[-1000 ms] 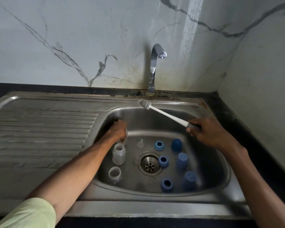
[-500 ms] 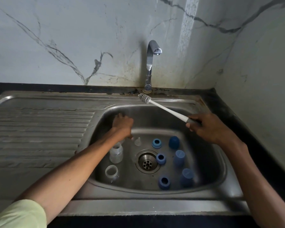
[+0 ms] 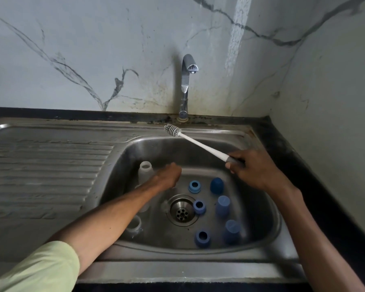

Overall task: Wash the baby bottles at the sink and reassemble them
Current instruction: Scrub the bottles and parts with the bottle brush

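The right hand (image 3: 259,169) had its fingers curled round the grey grip of a bottle brush (image 3: 196,143), and the white shaft ran up and to the left, its striped bristle head hanging over the back rim of the steel sink (image 3: 268,207), just under the base of the chrome tap (image 3: 185,85). Down in the basin the left hand (image 3: 169,175) was low near the back wall, blurred, knuckles up; whether it gripped anything I could not tell. Just to its left stood a clear bottle (image 3: 145,171), upright, open neck on top, close against the hand. A second clear bottle (image 3: 135,225) sat at the front left of the basin, partly behind the forearm. Right of the drain (image 3: 182,210) lay the blue parts: a ring (image 3: 194,186) at the back, a second ring (image 3: 199,206) touching the drain's edge, a third ring (image 3: 202,239) at the front. Beside them, a dark blue domed cap (image 3: 217,185), a paler cap (image 3: 223,205) and another cap (image 3: 232,229) lined the right side. The ribbed draining board (image 3: 46,171) stretched away on the left.
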`<state>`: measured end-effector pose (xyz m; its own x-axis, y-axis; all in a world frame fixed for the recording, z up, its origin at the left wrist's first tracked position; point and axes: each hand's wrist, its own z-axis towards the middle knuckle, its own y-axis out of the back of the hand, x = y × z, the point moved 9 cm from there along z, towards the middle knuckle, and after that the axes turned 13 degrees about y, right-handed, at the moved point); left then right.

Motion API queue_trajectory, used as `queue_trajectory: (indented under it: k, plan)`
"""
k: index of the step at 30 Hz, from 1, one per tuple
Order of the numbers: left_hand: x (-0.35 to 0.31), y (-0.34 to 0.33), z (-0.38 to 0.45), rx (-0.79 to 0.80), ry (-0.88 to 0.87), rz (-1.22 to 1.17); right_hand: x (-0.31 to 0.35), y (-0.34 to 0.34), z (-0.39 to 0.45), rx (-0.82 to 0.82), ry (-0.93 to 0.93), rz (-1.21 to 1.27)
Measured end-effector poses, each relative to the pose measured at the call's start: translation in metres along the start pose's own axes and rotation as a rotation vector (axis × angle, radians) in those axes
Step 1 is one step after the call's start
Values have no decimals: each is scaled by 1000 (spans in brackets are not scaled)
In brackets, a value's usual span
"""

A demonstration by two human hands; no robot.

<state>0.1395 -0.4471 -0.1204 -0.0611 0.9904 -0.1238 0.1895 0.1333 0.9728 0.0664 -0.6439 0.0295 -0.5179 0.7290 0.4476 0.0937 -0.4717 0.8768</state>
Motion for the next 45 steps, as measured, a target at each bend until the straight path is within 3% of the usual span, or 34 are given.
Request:
queue_trajectory:
  k: [5, 14, 18, 21, 25, 29, 32, 38, 45]
  plan:
    - [13, 62, -7, -161, 55, -475, -8, 6, -4, -24, -39, -3]
    - [134, 108, -99, -450, 202, -1377, 6, 22, -10, -66, 63, -41]
    - [161, 104, -110, -402, 196, -1738, 13, 19, -6, -81, 110, -99]
    - [146, 108, -108, -325, 130, -1735, 16, 6, -3, -18, 129, -129]
    - [136, 115, -108, -282, 46, -1668, 9, 2, -3, 4, 12, -101]
    - [128, 116, -108, -187, -22, -1554, 9, 11, -11, -69, -43, -81]
    - [124, 112, -108, -203, -37, -1424, 11, 17, -13, -117, -43, -106]
    - [128, 111, -111, -271, -7, -1361, 21, -8, -12, 90, 49, -185]
    - [125, 100, -107, -162, 0, -1318, 15, -20, -13, 170, 6, -90]
